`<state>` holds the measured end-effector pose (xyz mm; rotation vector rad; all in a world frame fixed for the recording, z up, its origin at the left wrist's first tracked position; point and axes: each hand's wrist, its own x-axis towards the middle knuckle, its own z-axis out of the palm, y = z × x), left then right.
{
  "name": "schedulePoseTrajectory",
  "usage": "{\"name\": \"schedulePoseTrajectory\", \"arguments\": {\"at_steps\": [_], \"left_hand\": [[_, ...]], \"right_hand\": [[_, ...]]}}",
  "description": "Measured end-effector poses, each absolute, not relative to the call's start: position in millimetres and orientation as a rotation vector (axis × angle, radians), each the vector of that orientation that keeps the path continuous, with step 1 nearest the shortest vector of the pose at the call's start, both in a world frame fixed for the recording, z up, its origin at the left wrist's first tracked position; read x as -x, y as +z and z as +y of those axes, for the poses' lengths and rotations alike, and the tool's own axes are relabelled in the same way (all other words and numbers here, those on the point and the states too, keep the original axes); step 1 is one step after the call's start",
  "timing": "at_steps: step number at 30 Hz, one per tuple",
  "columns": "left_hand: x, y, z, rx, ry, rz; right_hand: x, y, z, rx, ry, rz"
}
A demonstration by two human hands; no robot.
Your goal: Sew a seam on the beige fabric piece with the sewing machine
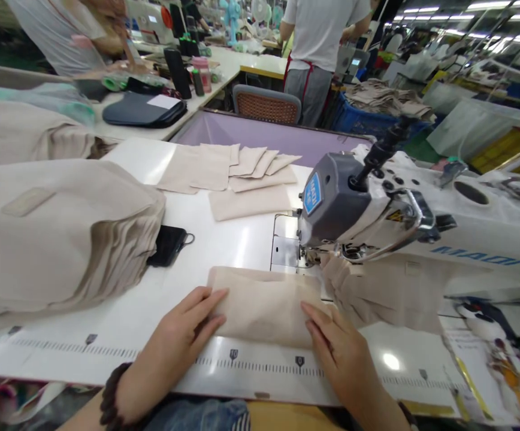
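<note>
A folded beige fabric piece (264, 302) lies flat on the white sewing table (224, 245), in front of the sewing machine head (354, 203). My left hand (183, 338) rests on the piece's left edge with fingers spread and pressing down. At the piece's lower right corner my right hand (336, 353) lies flat, fingers pointing toward the needle area. More beige cloth (377, 287) bunches under the machine arm to the right. Neither hand grips anything.
A tall stack of beige fabric (57, 233) fills the left side, with a black phone (168, 244) beside it. Several cut beige pieces (237, 176) lie fanned out farther back. A chair (266, 105) and two standing people are behind the table.
</note>
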<state>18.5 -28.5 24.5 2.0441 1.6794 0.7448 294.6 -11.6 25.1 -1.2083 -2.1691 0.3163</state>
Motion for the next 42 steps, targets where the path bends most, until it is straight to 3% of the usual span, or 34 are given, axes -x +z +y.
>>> {"name": "schedulePoseTrajectory", "arguments": {"at_steps": [14,42], "left_hand": [[-17,30,-25,-2.02,0.725,1.763],[-18,37,-19,-1.95,0.581,1.764]], "right_hand": [[-287,19,0,1.34,0.115,-2.285],[-286,24,5,1.33,0.113,-2.358]]}}
